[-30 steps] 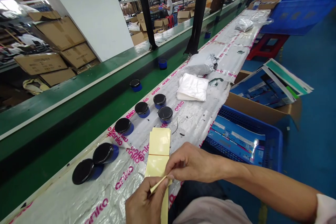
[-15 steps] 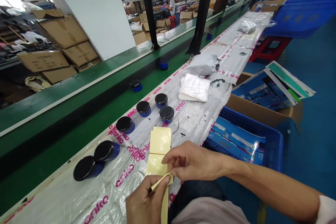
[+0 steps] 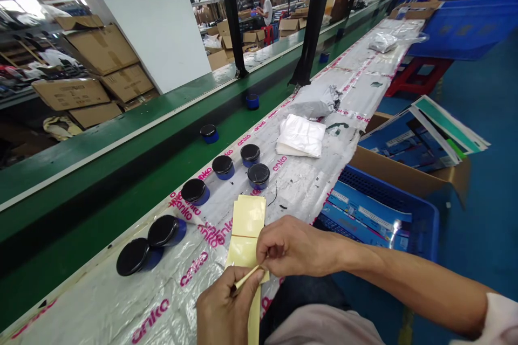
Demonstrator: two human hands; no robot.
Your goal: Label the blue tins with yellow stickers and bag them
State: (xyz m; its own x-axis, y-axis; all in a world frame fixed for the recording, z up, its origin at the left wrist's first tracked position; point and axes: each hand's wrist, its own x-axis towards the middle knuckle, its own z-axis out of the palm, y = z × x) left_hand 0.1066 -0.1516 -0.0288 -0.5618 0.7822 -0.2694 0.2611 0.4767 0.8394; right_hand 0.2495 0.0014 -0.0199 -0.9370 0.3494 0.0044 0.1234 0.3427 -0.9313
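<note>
A strip of pale yellow label backing paper (image 3: 250, 215) lies on the plastic-covered bench, with its near part folded up between my hands. My left hand (image 3: 229, 304) pinches the folded edge between thumb and fingers. Just above it, my right hand (image 3: 289, 248) is closed with thumb and forefinger pressed together at the same edge; whatever is in that pinch is too small to make out. Beyond the strip stand several round jars with black lids and blue sides, among them a near jar (image 3: 258, 176) and a jar at the left (image 3: 133, 257).
A green conveyor (image 3: 162, 156) runs along the bench's far side, carrying jars. Folded white plastic bags (image 3: 300, 136) lie further up the bench. At right are a blue basket (image 3: 431, 226) of printed sheets and a cardboard box (image 3: 404, 170). Black posts (image 3: 311, 27) rise behind.
My right hand's fingers have curled in more tightly at the folded edge, shifting slightly right. My left hand keeps its pinch. The view has shifted slightly.
</note>
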